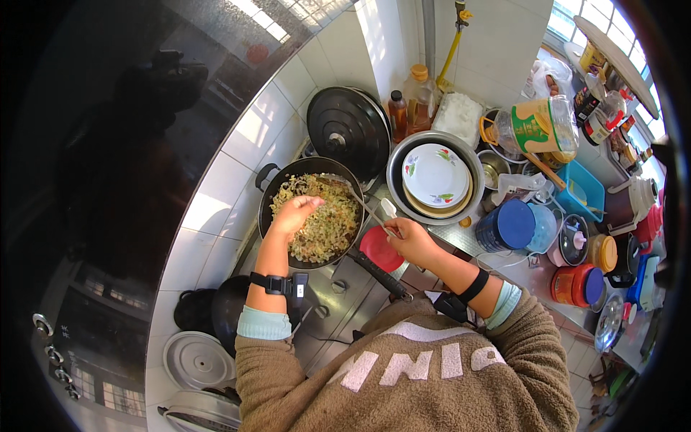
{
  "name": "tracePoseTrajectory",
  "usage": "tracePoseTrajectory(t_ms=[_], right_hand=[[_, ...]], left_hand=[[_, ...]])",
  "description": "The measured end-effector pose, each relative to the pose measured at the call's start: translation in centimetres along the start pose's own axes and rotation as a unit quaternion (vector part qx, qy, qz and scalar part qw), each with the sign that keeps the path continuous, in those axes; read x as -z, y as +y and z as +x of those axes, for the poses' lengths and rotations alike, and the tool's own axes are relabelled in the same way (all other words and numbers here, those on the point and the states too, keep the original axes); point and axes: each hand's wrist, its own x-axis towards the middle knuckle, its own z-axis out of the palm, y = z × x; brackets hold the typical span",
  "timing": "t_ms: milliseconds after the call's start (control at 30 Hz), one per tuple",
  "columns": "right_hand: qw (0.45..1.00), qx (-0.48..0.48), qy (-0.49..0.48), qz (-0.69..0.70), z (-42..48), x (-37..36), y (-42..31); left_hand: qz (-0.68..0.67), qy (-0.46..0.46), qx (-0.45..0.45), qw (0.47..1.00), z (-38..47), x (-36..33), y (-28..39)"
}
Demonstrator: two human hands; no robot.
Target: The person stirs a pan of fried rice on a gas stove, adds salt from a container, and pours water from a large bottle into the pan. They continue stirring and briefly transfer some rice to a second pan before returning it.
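Observation:
A dark frying pan [264, 216] holds a chopped mix of fried rice [329, 232] with green and orange bits. Above its left part is my left hand [294, 217], fingers bunched near the thumb; whether anything is pinched there is hidden. My right hand [411, 241], to the right of the pan, grips the metal handle of a spatula [370, 210], whose head rests in the food. A small white spoon [388, 207] shows just beyond those fingers; I cannot tell if they hold it. Below them sits a red plastic bowl [381, 249], beside the pan's black handle [380, 274].
A black lid [345, 135] leans behind the pan. To the right stand a metal basin [397, 181] with stacked plates [436, 174], a blue-lidded tub [505, 225] and a large oil bottle [534, 127]. A dark range hood [108, 162] overhangs the left; another wok [229, 310] sits nearer me.

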Motion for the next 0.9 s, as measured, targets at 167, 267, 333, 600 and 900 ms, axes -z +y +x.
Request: tracePoseTrajectory(t_ms=[167, 267, 333, 600, 900], right_hand=[[0.988, 0.097, 0.016, -0.118, 0.7, -0.5, 0.5], [0.982, 0.113, 0.009, -0.153, 1.7, -0.7, 0.8], [0.975, 0.131, 0.013, -0.179, 2.5, -1.3, 0.9], [0.932, 0.201, 0.041, -0.300, 3.1, -4.1, 3.0], [0.908, 0.197, 0.047, -0.367, 2.3, -4.2, 1.3]], left_hand=[[0.055, -0.005, -0.007, 0.998, -1.2, 1.5, -2.8], [0.064, 0.064, 0.023, 0.996, -0.3, 3.2, -5.0], [0.000, 0.092, 0.040, 0.995, 0.1, 3.7, -6.4], [-0.015, 0.115, -0.001, 0.993, 0.0, 2.8, -8.7], [-0.088, 0.153, 0.053, 0.983, 0.8, 3.0, -11.9]])
